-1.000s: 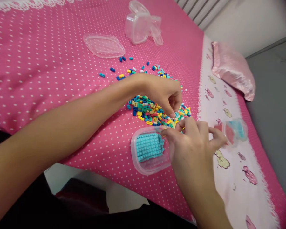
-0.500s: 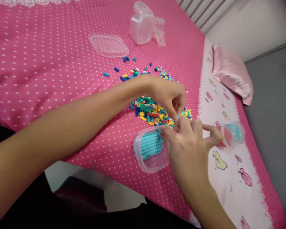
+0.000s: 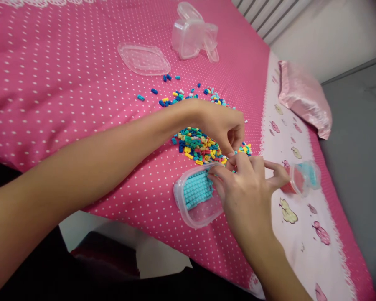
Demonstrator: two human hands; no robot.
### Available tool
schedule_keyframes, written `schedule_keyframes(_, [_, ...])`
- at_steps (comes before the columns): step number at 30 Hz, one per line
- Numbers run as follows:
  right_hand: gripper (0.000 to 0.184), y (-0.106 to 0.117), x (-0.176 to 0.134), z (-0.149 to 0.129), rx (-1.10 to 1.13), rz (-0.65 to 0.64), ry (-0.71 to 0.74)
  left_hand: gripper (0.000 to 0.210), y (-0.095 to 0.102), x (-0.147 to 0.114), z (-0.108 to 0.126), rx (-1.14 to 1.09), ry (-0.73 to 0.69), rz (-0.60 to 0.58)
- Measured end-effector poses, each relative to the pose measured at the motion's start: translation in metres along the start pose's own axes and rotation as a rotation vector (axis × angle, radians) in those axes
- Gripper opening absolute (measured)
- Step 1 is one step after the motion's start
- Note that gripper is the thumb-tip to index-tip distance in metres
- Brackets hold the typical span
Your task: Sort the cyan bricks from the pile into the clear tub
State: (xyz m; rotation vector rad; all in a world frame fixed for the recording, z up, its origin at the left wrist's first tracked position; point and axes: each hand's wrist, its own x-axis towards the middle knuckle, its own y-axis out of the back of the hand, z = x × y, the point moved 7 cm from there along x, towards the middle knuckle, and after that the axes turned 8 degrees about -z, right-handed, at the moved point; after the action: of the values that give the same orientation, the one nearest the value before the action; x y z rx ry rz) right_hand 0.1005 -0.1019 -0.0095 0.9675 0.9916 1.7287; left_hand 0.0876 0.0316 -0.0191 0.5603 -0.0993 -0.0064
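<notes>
My left hand reaches across from the left, its thumb and forefinger pinched together just above the pile. Right against those fingertips are the bent fingers of my right hand; whatever the two pinch between them is hidden. A clear plastic container lies below, and my right thumb overlaps its upper rim. Inside it, light-blue toy building bricks form a neat, packed block. Loose building bricks, yellow, green, blue and red, are heaped under my left hand and partly covered by it.
Farther back on the pink dotted bedspread lie a clear lid and stacked clear containers. Several stray bricks are scattered nearby. To the right are small containers with red and blue contents and a pink satin pillow.
Both hands stay together at almost the same spot. My right hand's outer fingers have drawn slightly left, and the view has shifted a little.
</notes>
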Motion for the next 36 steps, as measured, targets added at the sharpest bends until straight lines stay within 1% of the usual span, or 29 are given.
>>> schedule_keyframes(4, [0.022, -0.002, -0.001, 0.003, 0.018, -0.021, 0.011, 0.012, 0.001, 0.0, -0.002, 0.01, 0.019, 0.018])
schedule_keyframes(9, [0.019, 0.001, -0.001, 0.002, 0.047, 0.003, -0.001, 0.008, -0.001, 0.0, -0.001, 0.05, 0.016, 0.007])
schedule_keyframes(13, [0.022, 0.006, -0.003, 0.007, 0.079, 0.022, -0.037, 0.006, -0.001, -0.001, 0.001, 0.042, 0.061, 0.011])
schedule_keyframes(15, [0.024, 0.008, -0.005, 0.009, 0.086, 0.018, -0.004, 0.004, -0.001, -0.001, 0.001, 0.04, 0.076, 0.014])
schedule_keyframes(18, [0.03, 0.005, -0.006, 0.01, 0.071, -0.026, 0.057, 0.004, -0.001, 0.0, 0.002, 0.041, 0.051, 0.003])
schedule_keyframes(21, [0.034, 0.002, -0.006, 0.008, 0.069, -0.04, 0.06, 0.008, -0.001, 0.0, -0.001, 0.037, 0.024, -0.006])
schedule_keyframes(23, [0.036, 0.0, -0.005, 0.006, 0.09, -0.027, 0.036, 0.01, -0.001, 0.0, -0.003, 0.043, 0.021, -0.007])
schedule_keyframes(26, [0.042, 0.003, -0.005, 0.005, 0.129, 0.026, -0.017, 0.012, -0.001, 0.0, -0.003, 0.051, 0.007, -0.011])
schedule_keyframes(29, [0.041, 0.01, -0.008, 0.007, 0.155, 0.058, -0.034, 0.011, -0.001, 0.0, -0.002, 0.06, -0.002, -0.007])
schedule_keyframes(33, [0.036, 0.017, -0.011, 0.011, 0.078, 0.018, -0.044, 0.011, 0.0, 0.0, -0.001, 0.08, -0.007, 0.002])
schedule_keyframes(36, [0.035, 0.015, -0.013, 0.011, -0.007, -0.023, -0.041, 0.011, 0.0, 0.001, -0.002, 0.066, -0.008, -0.01])
